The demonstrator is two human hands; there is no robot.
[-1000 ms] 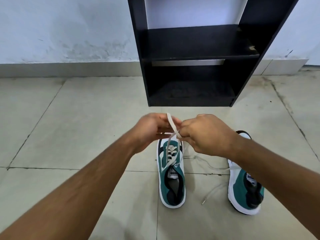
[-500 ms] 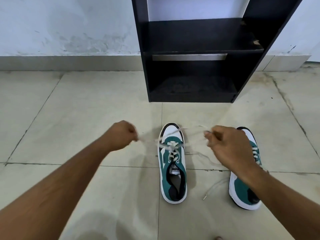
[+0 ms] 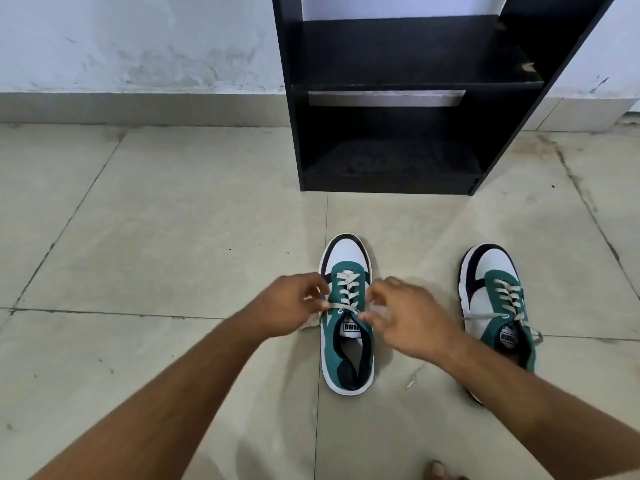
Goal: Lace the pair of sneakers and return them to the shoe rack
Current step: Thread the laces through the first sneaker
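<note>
Two green-and-white sneakers are sitting side by side on the tiled floor (image 3: 173, 220), a little way in front of the black shoe rack (image 3: 398, 98), whose two visible shelves are holding nothing. The left sneaker (image 3: 347, 344) is lying with its long axis running straight away from the person, white toe pointing at the rack and heel opening nearest the camera. The right sneaker (image 3: 491, 299) is lying nearly parallel, well apart from it, toe likewise aimed toward the rack, its heel hidden behind the right forearm. The left hand (image 3: 287, 306) is hovering at the left flank of the left sneaker, fingers curled and pinching the pale lace (image 3: 346, 294) near the top eyelet. The right hand (image 3: 405, 320) is hanging over the shoe's tongue with fingers loosely spread, thumb and forefinger close to the lace; whether they are actually gripping it cannot be told. A loose lace end is trailing on the floor between the shoes.
</note>
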